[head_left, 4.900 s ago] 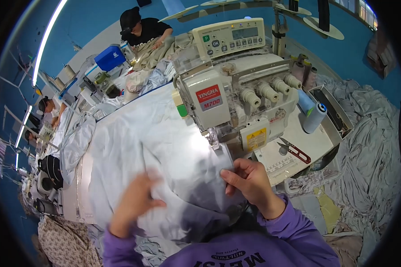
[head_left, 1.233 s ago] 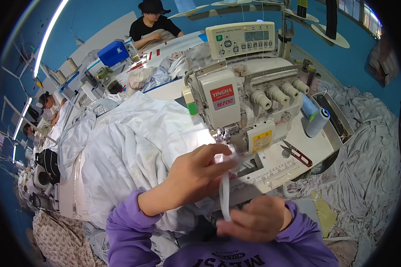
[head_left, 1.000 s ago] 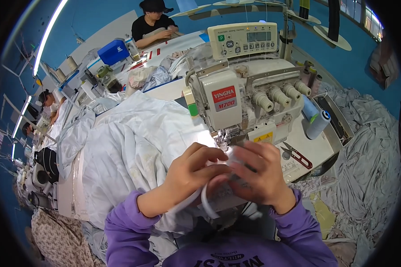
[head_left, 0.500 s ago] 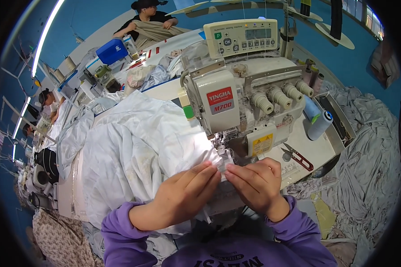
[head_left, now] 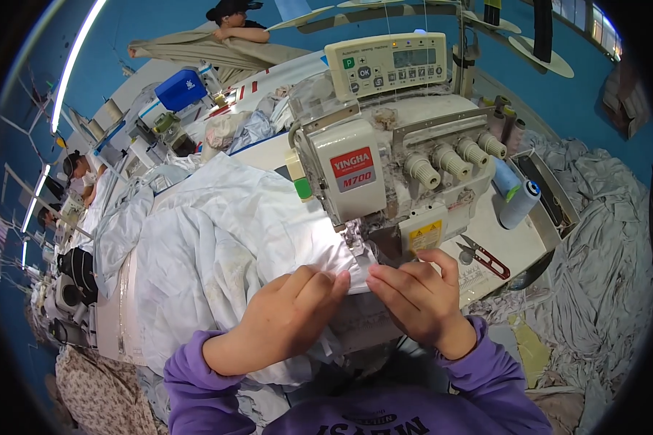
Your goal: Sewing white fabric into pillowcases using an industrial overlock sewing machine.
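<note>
White fabric (head_left: 218,232) spreads over the table to the left and runs up to the presser foot of an overlock sewing machine (head_left: 352,170). My left hand (head_left: 294,312) is closed, pinching the fabric near its edge just in front of the foot. Close beside it, my right hand (head_left: 421,301) pinches the same edge between thumb and fingers. A short stretch of cloth lies between the two sets of fingertips. The needle area (head_left: 355,239) is lit; the needles themselves are too small to make out.
Red-handled thread snips (head_left: 490,261) lie on the machine's right plate. Blue thread cones (head_left: 520,206) stand in a tray behind them. Grey fabric (head_left: 595,225) is heaped at the right. A co-worker (head_left: 232,25) handles beige cloth at the far table.
My left hand has shifted slightly left and my fingertips have moved apart, baring more of the fabric edge. The co-worker has spread the beige cloth out to the left.
</note>
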The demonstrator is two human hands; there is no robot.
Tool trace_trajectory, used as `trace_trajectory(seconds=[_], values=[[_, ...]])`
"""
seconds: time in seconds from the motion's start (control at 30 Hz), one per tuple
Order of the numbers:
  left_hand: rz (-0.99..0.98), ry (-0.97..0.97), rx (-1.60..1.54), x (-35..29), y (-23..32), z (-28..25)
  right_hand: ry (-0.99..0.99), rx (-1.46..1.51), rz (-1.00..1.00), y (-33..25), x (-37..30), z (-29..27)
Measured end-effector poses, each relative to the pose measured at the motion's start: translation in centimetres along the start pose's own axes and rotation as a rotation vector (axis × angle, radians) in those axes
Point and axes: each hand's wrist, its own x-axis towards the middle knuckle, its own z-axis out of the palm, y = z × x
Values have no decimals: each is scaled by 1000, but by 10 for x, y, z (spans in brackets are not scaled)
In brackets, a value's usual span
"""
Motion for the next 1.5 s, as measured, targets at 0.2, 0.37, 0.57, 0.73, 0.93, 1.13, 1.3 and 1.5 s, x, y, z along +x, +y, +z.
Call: trace_trajectory(seconds=[0.2,0.37,0.57,0.73,0.93,1.13,1.3,1.5], values=[[2,13,-51,2,-2,-4,-37,-22,-25,1,5,-3],[27,-2,9,9,-8,-5,-40,-22,-4,5,11,-1],[-26,31,30,17,-29,0,85,335,0,-30,-2,-1],[-125,17,127,18,-33,5,-920,856,103,-77,-61,27],[-338,41,133,15,-32,1,-930,903,457,-100,-123,92],[-358,75,-7,10,-36,0,-763,1340,501,-108,-145,91],[-324,48,-203,-4,-52,-10,-746,1617,1125,-60,-124,-5],[-346,78,-259,-4,-46,-13,-430,1043,1083,-21,-230,-81]])
